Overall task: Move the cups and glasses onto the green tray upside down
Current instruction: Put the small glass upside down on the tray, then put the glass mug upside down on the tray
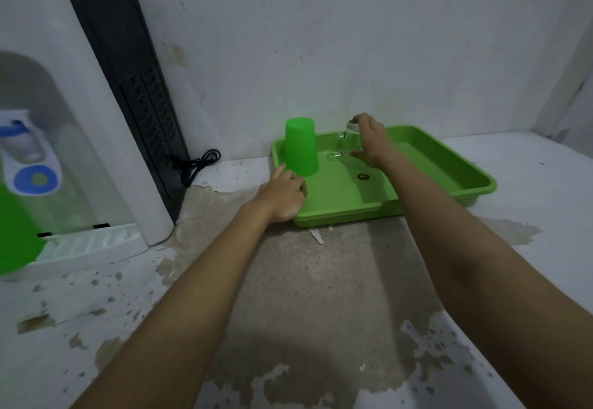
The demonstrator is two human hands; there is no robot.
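Fingers (361,126) of right hand (370,142) loosely wrapped the inverted glass (341,145) at tray (449,180) back; left hand (284,195), half curled, held nothing beside upturned cup (301,147). Step looked like placing; next probably release. Another green cup (14,232) sat by dispenser (80,119) on bench (321,280); path clear.

The right hand (369,142) covers most of the glass (340,145); whether the fingers grip it cannot be told. The left hand (284,193) hides the tray's (449,164) near-left rim. A blurred green shape (16,232) is cut off at the left edge. The dispenser (64,87) runs out of view. The small dark mark (363,177) on the tray floor is unreadable.
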